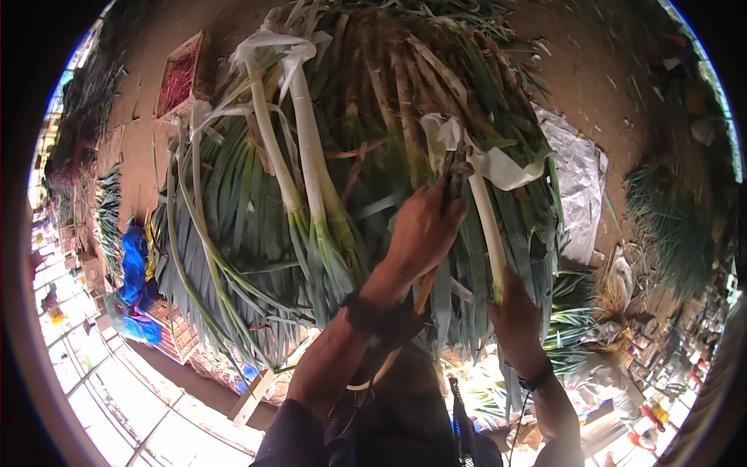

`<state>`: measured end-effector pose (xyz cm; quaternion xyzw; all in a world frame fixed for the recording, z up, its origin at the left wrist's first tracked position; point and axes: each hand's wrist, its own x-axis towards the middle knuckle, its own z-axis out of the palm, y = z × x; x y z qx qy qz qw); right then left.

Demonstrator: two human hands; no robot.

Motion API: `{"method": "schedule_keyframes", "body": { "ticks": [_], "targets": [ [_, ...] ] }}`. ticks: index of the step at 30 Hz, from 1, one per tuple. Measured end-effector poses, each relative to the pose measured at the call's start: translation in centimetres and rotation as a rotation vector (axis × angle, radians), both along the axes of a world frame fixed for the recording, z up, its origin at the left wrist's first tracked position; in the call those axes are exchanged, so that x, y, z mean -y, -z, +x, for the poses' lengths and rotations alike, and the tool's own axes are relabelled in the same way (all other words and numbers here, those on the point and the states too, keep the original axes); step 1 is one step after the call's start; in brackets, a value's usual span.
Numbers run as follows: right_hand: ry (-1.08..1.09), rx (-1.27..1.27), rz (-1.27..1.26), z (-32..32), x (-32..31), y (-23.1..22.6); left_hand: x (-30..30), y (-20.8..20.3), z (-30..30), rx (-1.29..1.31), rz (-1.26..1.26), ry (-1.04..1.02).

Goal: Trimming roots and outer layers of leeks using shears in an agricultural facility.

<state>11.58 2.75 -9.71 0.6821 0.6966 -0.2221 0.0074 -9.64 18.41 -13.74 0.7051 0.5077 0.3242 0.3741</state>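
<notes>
My right hand (517,315) is closed round the green lower part of a leek (487,226), whose pale stem points away from me. At its far end, white outer layers (506,169) hang loose to the side. My left hand (424,233) is closed beside that end, on a dark, narrow object (456,173) whose kind I cannot make out. Left of my hands lie peeled leeks (311,148) with white stems and torn white skin (276,47) at their tips. Under everything spreads a big heap of leeks (373,194), leaves toward me and some brownish stems farther away.
A crate with red contents (179,80) stands at the far left. Nearer on the left are blue plastic bags (134,261) and a wooden crate (177,336). A whitish sheet (577,183) lies right of the heap on brown ground (576,54). More green leaves (669,226) lie farther right.
</notes>
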Motion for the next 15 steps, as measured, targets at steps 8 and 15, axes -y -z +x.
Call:
{"method": "schedule_keyframes", "body": {
  "ticks": [8, 15],
  "targets": [
    [0.560, -0.982, -0.064, 1.3, -5.1, -6.8, 7.6, -2.6, -2.3, 0.243, -0.303, 0.004],
    [0.153, -0.865, 0.233, -9.5, -10.4, -11.9, 11.5, -7.2, -11.0, 0.073, -0.099, 0.008]
  ]
}}
